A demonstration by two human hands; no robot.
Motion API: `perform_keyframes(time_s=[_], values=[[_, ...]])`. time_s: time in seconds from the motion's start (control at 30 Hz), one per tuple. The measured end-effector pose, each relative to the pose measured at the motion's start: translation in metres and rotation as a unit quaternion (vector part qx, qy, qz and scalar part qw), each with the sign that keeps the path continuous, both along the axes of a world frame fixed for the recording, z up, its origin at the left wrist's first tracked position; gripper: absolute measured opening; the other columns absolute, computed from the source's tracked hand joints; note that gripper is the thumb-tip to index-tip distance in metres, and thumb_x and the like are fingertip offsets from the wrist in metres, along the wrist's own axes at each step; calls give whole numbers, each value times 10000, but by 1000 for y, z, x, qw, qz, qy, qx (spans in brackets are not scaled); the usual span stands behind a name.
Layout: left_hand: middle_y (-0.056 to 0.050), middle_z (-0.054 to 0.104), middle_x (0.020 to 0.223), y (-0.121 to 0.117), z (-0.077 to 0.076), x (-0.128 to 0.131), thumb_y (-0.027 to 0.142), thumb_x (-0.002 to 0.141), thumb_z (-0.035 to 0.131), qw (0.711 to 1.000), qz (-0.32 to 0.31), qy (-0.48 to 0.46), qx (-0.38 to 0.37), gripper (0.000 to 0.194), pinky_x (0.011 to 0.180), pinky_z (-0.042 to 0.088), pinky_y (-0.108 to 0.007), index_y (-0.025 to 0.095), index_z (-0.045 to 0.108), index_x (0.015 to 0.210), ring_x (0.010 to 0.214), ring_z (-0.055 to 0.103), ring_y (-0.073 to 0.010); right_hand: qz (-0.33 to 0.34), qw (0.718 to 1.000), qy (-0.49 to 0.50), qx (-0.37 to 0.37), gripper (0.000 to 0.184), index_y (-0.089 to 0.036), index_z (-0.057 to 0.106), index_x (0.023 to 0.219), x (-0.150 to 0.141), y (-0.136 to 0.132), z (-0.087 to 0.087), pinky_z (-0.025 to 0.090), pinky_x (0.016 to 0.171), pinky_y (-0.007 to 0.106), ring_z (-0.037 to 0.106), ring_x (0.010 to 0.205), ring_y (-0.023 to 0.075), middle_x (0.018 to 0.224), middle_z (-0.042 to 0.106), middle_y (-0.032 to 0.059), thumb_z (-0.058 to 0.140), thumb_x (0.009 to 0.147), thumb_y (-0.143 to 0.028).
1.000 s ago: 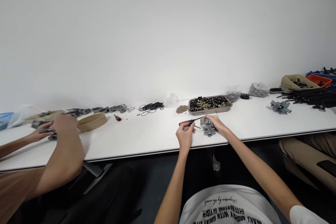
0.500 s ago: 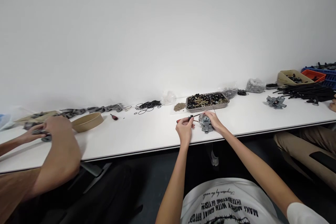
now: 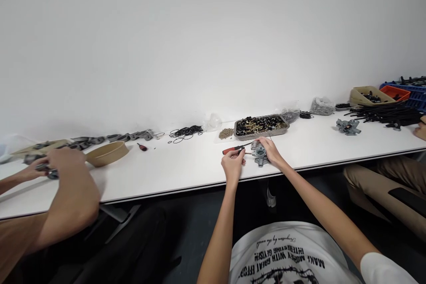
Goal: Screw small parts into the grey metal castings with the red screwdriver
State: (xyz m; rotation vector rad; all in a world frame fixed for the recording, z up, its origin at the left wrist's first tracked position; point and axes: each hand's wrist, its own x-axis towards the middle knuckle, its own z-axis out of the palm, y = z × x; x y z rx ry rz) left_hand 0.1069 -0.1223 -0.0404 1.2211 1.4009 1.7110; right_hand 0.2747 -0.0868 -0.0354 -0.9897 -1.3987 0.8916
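A grey metal carburetor (image 3: 260, 155) rests on the white table near its front edge, its round bore facing me. My right hand (image 3: 270, 151) grips its far right side, fingers closed over the top. On the other side, my left hand (image 3: 233, 164) pinches a small brass-stemmed part with a black head (image 3: 242, 151). The brass stem points at the carburetor's left side; whether its tip is inside I cannot tell. Just behind my left fingers lies a red-and-black screwdriver (image 3: 230, 149), its shaft toward the carburetor.
A metal tray (image 3: 262, 135) of black and brass parts stands behind the carburetor, beside a pile of small brass pieces (image 3: 226, 133). Black rings (image 3: 186, 132) and a tan container (image 3: 108, 154) lie leftward, near a co-worker's arms (image 3: 71, 177). Another carburetor (image 3: 348, 127) sits right.
The view has shifted slightly. My left fingers have moved a little off the screwdriver's line, so more of its handle shows. Both hands stay at the carburetor.
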Motion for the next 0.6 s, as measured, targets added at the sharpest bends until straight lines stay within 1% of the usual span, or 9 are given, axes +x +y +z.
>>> perform_keyframes(time_s=[0.13,0.23,0.3,0.37,0.47,0.53,0.6], values=[[4,616,486,-6,8,0,430,725,791,998,27,50,-30,267,556,461,-310,196,671,683,441,568,-173,-4,1000,-21,20,420,-221,736,945,1,-3,2,511,962,387,672,1012,247,1031,751,73,507,960,-572],[-8,642,548,-8,19,0,351,731,786,990,56,124,-37,238,626,459,-317,218,621,623,531,602,-186,-13,998,-39,43,442,-225,727,950,1,-5,3,511,960,395,668,1007,249,1035,750,75,484,970,-595],[-13,623,548,-10,26,1,304,735,774,981,64,178,-39,288,651,437,-317,231,559,558,591,615,-199,-17,997,-50,58,454,-225,717,950,0,-7,4,508,954,395,664,1000,250,1031,750,75,469,972,-605],[-18,594,530,-12,32,5,292,747,759,973,54,221,-46,349,642,403,-317,239,506,512,601,596,-202,-15,996,-59,65,457,-222,709,954,0,-8,5,508,931,389,660,981,250,1017,750,75,458,970,-604],[-31,577,522,-17,37,15,323,781,740,965,23,256,-50,407,625,361,-322,239,480,480,570,533,-189,-14,995,-62,71,451,-220,702,963,-1,-10,6,507,893,375,657,959,247,1006,746,73,446,969,-591],[-39,568,516,-22,38,23,366,833,704,965,6,260,-38,447,619,348,-325,238,471,474,552,497,-180,-15,995,-59,77,449,-223,702,961,0,-11,6,506,888,371,657,952,244,1005,744,70,438,972,-586],[-39,550,507,-27,35,27,398,891,641,965,4,262,-19,477,610,337,-327,238,456,481,536,467,-172,-13,995,-53,83,450,-227,703,945,1,-11,6,506,897,372,659,954,243,994,741,68,435,975,-587]])
